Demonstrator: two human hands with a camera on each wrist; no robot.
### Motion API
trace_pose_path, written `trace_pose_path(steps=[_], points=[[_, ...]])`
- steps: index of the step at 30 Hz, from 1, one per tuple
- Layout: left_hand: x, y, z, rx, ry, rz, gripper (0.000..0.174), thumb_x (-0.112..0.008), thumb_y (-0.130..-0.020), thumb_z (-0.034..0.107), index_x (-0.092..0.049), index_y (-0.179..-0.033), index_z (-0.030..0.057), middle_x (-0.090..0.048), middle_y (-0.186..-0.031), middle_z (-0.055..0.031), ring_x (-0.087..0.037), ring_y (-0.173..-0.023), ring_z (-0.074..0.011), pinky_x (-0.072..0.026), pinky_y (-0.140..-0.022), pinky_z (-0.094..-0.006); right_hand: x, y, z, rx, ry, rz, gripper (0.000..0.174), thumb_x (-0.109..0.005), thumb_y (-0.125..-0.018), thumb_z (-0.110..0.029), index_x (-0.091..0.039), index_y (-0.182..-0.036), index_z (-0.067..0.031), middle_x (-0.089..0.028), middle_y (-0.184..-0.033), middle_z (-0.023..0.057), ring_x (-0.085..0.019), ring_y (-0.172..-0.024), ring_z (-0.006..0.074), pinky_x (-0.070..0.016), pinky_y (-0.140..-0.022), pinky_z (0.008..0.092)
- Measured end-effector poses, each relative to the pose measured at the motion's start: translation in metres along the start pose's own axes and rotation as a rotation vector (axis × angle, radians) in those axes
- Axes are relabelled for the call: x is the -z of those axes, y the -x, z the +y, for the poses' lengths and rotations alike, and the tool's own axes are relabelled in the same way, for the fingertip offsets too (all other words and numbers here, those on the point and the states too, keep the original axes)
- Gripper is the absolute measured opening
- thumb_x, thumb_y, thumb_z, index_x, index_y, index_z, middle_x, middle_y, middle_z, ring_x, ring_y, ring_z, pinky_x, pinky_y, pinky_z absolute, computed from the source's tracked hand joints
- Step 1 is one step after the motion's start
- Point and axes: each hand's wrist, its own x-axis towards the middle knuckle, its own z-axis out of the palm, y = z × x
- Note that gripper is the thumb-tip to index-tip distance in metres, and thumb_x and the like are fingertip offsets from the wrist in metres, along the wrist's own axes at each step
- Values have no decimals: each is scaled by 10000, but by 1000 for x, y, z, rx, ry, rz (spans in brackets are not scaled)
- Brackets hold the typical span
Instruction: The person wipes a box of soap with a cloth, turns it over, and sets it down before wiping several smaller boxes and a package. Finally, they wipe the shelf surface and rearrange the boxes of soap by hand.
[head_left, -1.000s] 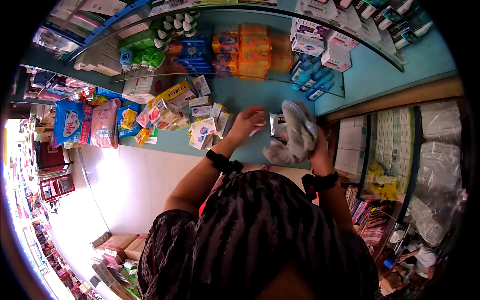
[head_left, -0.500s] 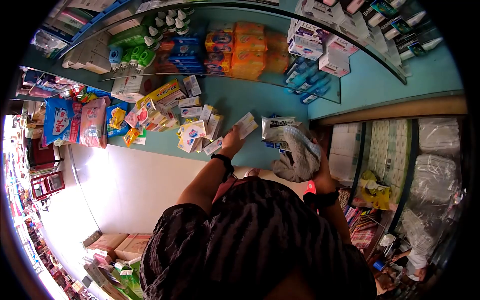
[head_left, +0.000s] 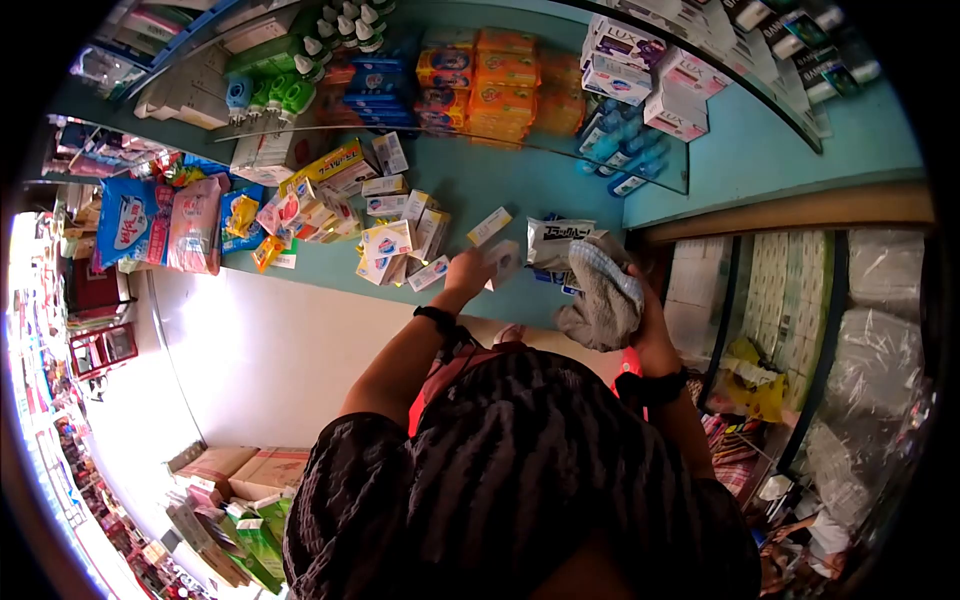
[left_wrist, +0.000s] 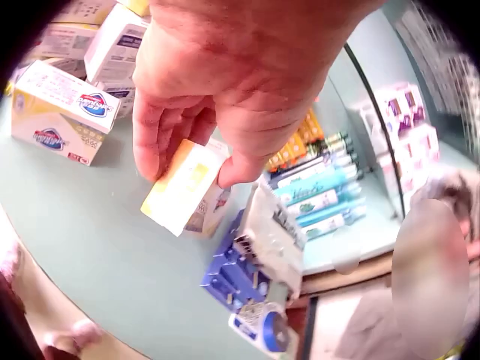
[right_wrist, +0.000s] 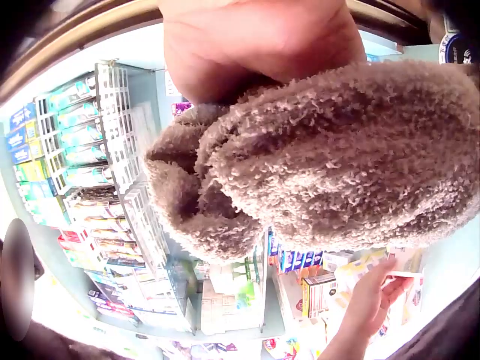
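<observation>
My left hand (head_left: pixel 466 278) pinches a small white-and-yellow soap box (left_wrist: pixel 184 186) between thumb and fingers, over the front of the blue-green shelf (head_left: pixel 540 300). A similar box (head_left: pixel 490 227) lies just beyond it. To its left sits a cluster of soap boxes (head_left: pixel 388 240), some tilted against each other. My right hand (head_left: pixel 654 322) grips a fluffy grey towel (right_wrist: pixel 337 157), bunched and hanging at the shelf's right end. Its fingers are mostly hidden behind the towel. Close beside the towel, a silver packet (head_left: pixel 560 243) lies on blue boxes (left_wrist: pixel 232 274).
A glass shelf edge (head_left: pixel 450 133) runs above, with orange soap packs (head_left: pixel 505 85) and blue bottles (head_left: pixel 625 150) behind it. Bagged packs (head_left: pixel 165 225) stand at the left. Soap cartons (head_left: pixel 680 100) are stacked at upper right, and a wooden ledge (head_left: pixel 790 205) borders the right end.
My left hand has set one soap box on the shelf and now holds another near it. The towel has moved off the silver packet, exposing it, and stays in my right hand.
</observation>
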Motion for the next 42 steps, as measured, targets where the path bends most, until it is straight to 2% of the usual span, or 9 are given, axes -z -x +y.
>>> trace_pose_path(steps=[4,9,13,16,19,24,30,39,42], points=[[43,48,14,183,1022,-212,445,-640,-828,216,-470,-1167,-17,-582,-1017,-109,-624,-815,-175,-539,-723,-275,-19,9,7,127,67,-94,432,-558,-901,-340,-516,-1208,-40,-599,-1110,95,-604,-960,192,-496,-829,329],[112,86,59,-13,1129,-234,491,-621,-857,198,-411,-1252,-4,-554,-1037,-106,-622,-825,-179,-535,-738,-261,-72,2,18,497,569,-141,376,-521,-936,-252,-484,-1246,-41,-584,-1098,53,-571,-959,147,-456,-841,296],[147,107,96,-207,1051,-268,457,-617,-861,170,-440,-1238,-18,-588,-984,-76,-613,-809,-143,-515,-712,-247,-137,1,45,1244,1677,-106,375,-564,-864,-142,-526,-1237,-122,-368,-1317,201,-452,-1144,360,-424,-892,377],[168,119,111,-271,938,-212,443,-600,-863,129,-467,-1254,-32,-627,-872,-60,-612,-814,-123,-494,-672,-237,-157,-1,43,1220,1501,-78,356,-558,-871,-152,-541,-1227,-144,-419,-1279,203,-489,-1102,368,-432,-888,373],[179,125,103,-310,839,-166,531,-637,-829,155,-434,-1260,-81,-630,-801,-81,-609,-686,-136,-477,-622,-243,-162,-8,40,868,1190,16,356,-556,-880,-164,-532,-1230,-105,-473,-1236,194,-540,-1056,317,-444,-873,357],[203,131,84,-393,906,-316,549,-579,-852,124,-386,-1346,-20,-618,-1064,-118,-601,-831,-139,-466,-744,-269,-161,-4,14,507,360,-268,453,-542,-922,-263,-447,-1307,-44,-542,-1186,63,-535,-1045,153,-446,-852,276],[219,143,88,-470,992,-371,442,-493,-896,110,-425,-1322,14,-524,-1234,-79,-493,-1087,-133,-391,-918,-262,-182,17,13,354,554,-350,436,-549,-916,-274,-478,-1284,-52,-573,-1130,36,-558,-987,121,-441,-822,255],[225,134,84,-482,1413,-528,285,-481,-952,187,-508,-1197,42,-586,-1116,-68,-562,-1024,-130,-452,-895,-277,-191,48,9,290,244,-375,420,-523,-915,-158,-454,-1299,-3,-576,-1190,69,-573,-1026,147,-441,-877,277],[229,132,93,-514,1248,-453,287,-492,-953,186,-509,-1200,40,-600,-1095,-63,-574,-977,-120,-456,-870,-254,-186,45,8,202,244,-395,497,-544,-903,-265,-431,-1313,-8,-570,-1195,87,-574,-1040,159,-438,-901,285]])
